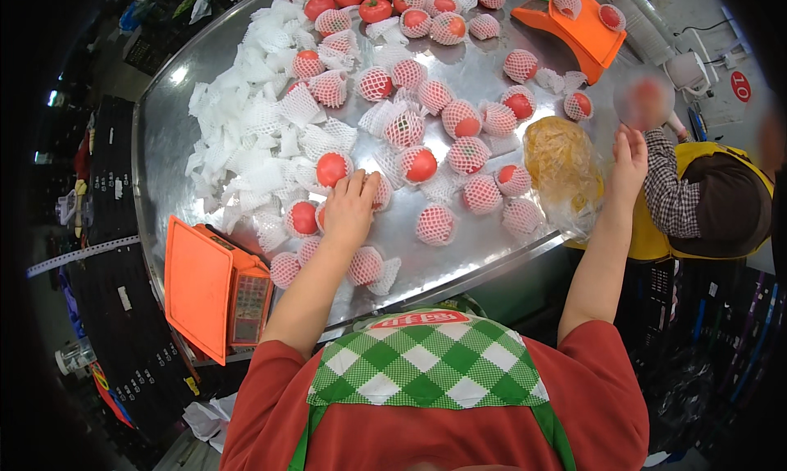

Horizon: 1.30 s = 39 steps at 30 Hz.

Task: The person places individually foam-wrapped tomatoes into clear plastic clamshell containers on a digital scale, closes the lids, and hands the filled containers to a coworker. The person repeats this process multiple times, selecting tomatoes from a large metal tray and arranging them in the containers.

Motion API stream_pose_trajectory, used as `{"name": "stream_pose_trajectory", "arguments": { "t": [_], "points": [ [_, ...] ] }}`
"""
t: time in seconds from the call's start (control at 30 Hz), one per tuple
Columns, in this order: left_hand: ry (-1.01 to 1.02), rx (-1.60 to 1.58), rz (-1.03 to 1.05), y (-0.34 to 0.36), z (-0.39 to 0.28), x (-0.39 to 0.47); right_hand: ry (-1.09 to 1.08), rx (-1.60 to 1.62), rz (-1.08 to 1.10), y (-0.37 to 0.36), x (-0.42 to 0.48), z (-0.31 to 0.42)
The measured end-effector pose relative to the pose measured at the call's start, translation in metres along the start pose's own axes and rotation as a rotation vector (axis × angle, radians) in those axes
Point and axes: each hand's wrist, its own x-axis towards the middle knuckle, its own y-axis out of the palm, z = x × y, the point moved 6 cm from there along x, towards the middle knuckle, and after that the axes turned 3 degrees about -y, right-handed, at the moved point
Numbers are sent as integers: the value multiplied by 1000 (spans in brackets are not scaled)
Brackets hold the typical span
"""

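Observation:
My left hand is palm down over netted tomatoes on the metal table. A foam-netted tomato shows beside its fingers, and a tomato with a bare red top lies just beyond them. The palm hides whether these fingers grip anything. My right hand is raised off the table's right side, fingers pointing away from me. Its fingertips meet a blurred round patch with red in it, so what they hold cannot be made out. Below that hand lies a yellowish clear plastic bag.
White foam net sleeves are heaped at left. Bare tomatoes crowd the far edge. An orange scale stands near left; an orange tray-like piece at far right carries netted tomatoes. A co-worker in a yellow vest is at right.

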Motion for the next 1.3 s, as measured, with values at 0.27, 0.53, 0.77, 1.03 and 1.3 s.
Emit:
{"name": "stream_pose_trajectory", "arguments": {
  "t": [0.27, 0.53, 0.77, 1.03, 1.3],
  "points": [
    [-59, -141, -36, -29, -1, -9, -15, -612, 715, 25, -176, -36],
    [-305, -393, -331, -75, 70, -82, -167, -465, 603, 59, -197, -2],
    [-598, -281, -333, -64, 118, -172, -455, -218, 1036, 169, -294, 49],
    [-591, -257, -308, -52, 97, -224, -494, -78, 1250, 229, -353, 69],
    [-791, -172, -206, -38, 102, -235, -618, -313, 1574, 248, -387, 68]
  ]
}}
